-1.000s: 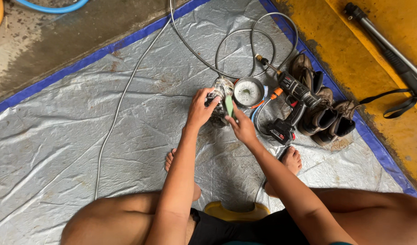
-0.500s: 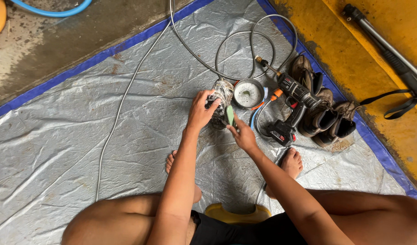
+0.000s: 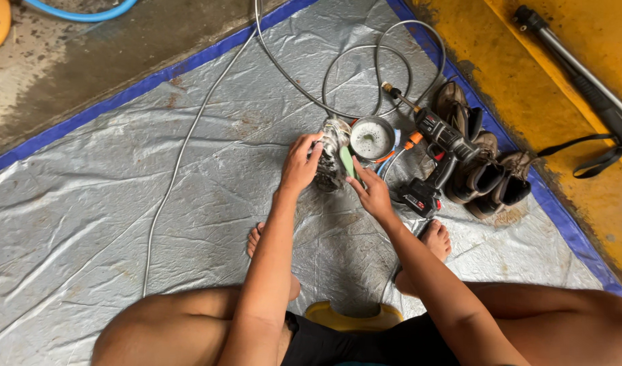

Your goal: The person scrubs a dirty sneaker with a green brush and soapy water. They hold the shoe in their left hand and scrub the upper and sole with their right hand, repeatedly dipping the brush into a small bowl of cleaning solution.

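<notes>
Both hands reach forward: left hand (image 3: 301, 163) grips shoe (image 3: 331, 154), right hand (image 3: 373, 193) brush (image 3: 349, 163).

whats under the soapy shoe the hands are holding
The silver tarp lies under the soapy shoe, which the left hand steadies; the right hand holds a green brush. The shoe's underside is hidden.

A crinkled grey tarp (image 3: 121, 203) with a blue border is being spread over the wet concrete floor (image 3: 67, 61). A thin grey hose (image 3: 189, 135) is being run across it and looped near a small round bowl (image 3: 370, 139). A black cordless spray gun (image 3: 436, 152) is being rested just beside the bowl, with muddy brown shoes (image 3: 484, 173) lying against it at the tarp's edge. A long black wand (image 3: 575, 74) with a strap is being left on the yellow surface (image 3: 528, 102) beyond.
</notes>
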